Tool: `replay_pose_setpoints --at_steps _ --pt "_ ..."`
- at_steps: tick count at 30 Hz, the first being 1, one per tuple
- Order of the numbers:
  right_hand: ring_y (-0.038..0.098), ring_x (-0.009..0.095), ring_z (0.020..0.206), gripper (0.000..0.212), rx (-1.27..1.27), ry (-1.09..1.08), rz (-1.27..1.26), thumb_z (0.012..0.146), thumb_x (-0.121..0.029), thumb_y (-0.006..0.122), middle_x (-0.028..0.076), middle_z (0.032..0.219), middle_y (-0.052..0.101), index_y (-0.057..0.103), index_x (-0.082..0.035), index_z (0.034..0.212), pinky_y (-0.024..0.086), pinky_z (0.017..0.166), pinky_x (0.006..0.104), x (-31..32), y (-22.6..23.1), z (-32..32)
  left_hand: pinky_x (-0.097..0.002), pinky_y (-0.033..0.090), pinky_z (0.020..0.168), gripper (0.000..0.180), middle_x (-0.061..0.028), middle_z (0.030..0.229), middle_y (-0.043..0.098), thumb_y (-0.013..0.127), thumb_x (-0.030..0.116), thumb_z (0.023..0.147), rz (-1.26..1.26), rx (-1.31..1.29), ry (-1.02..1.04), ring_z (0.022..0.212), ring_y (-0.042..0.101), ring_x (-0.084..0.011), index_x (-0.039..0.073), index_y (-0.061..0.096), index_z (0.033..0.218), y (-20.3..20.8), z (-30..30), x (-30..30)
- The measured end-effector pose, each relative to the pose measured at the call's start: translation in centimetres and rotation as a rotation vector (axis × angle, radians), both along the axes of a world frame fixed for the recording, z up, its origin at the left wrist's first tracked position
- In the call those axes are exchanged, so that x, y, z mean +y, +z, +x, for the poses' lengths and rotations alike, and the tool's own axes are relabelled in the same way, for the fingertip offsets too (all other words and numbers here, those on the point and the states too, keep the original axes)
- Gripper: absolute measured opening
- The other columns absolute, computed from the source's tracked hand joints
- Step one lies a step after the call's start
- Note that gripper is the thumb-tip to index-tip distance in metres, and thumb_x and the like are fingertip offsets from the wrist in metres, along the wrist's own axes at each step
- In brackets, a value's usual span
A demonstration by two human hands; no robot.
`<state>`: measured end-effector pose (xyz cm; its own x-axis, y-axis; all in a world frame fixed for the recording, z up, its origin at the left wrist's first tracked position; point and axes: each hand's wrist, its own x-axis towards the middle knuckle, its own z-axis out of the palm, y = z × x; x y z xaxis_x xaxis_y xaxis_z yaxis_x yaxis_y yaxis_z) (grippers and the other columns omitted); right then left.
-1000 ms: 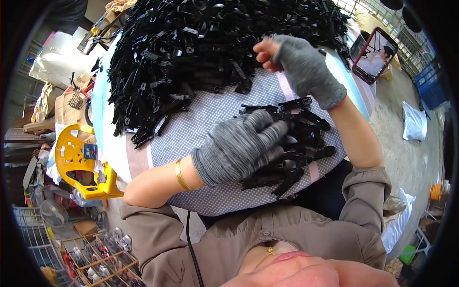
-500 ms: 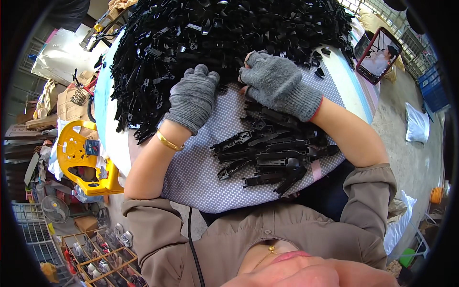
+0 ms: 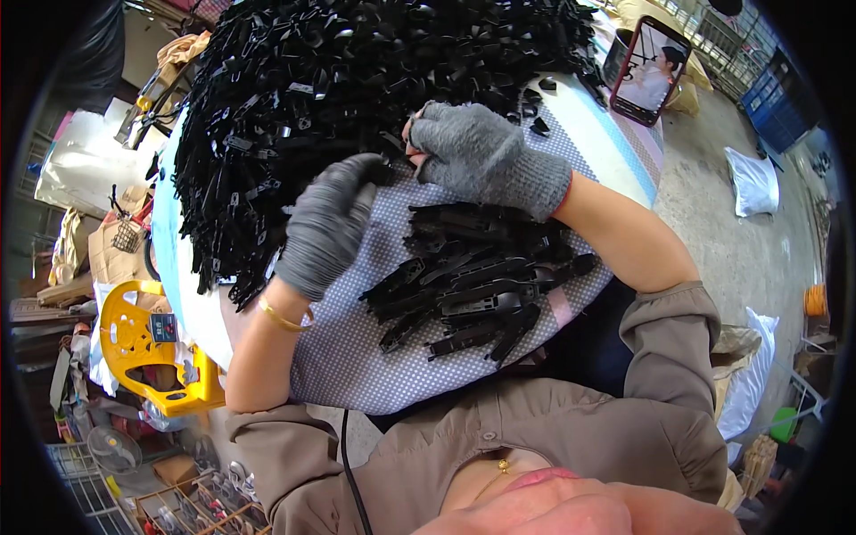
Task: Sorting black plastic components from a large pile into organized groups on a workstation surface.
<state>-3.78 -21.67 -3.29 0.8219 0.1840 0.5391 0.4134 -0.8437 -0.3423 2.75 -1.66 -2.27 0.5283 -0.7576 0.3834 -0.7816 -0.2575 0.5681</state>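
My left hand point(image 3: 328, 227), in a grey knit glove, is at the near edge of a big heap of black plastic parts point(image 3: 357, 62). It is somewhat blurred; its forefinger is stretched toward my right hand and its thumb stands apart. My right hand point(image 3: 481, 156), gloved alike with bare fingertips, is closed, its fingertips pinching a small black plastic part point(image 3: 392, 165), mostly hidden. Below it, nearer my body, lies a smaller pile of long black plastic parts point(image 3: 481, 285), lying roughly side by side on the dotted table cover point(image 3: 343, 357).
A phone point(image 3: 651, 71) showing a picture leans at the table's far right. Several loose black pieces point(image 3: 539, 125) lie near it. A yellow plastic chair point(image 3: 134, 348) stands left of the table. White sacks point(image 3: 752, 183) lie on the floor at the right.
My left hand has drawn back from the heap toward me, and its forefinger and thumb have spread. My right hand stays closed near the heap. The whole view has shifted slightly.
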Motion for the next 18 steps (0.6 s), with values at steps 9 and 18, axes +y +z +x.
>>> replay_pose_setpoints --at_steps 9,18 --pt "0.061 0.015 0.076 0.015 0.207 0.177 0.409 0.077 -0.010 0.068 0.006 0.083 0.062 0.062 -0.002 0.087 0.052 0.068 0.0274 -0.4 0.9 -0.7 -0.0178 0.044 0.055 0.037 -0.0051 0.087 0.063 0.057 0.021 0.087 -0.101 0.943 -0.027 0.065 0.057 -0.0080 0.002 0.053 0.119 1.2 -1.1 -0.2" --pt "0.059 0.011 0.077 0.025 0.606 0.143 1.159 0.085 -0.016 0.061 0.006 0.087 0.063 0.061 -0.002 0.105 0.050 0.069 0.0237 -0.2 1.7 -1.3 -0.0182 0.045 0.062 0.032 -0.0022 0.084 0.062 0.053 0.010 0.090 -0.099 0.615 0.007 0.069 0.052 -0.0041 0.003 0.053 0.121 0.0 -2.0 -0.7"
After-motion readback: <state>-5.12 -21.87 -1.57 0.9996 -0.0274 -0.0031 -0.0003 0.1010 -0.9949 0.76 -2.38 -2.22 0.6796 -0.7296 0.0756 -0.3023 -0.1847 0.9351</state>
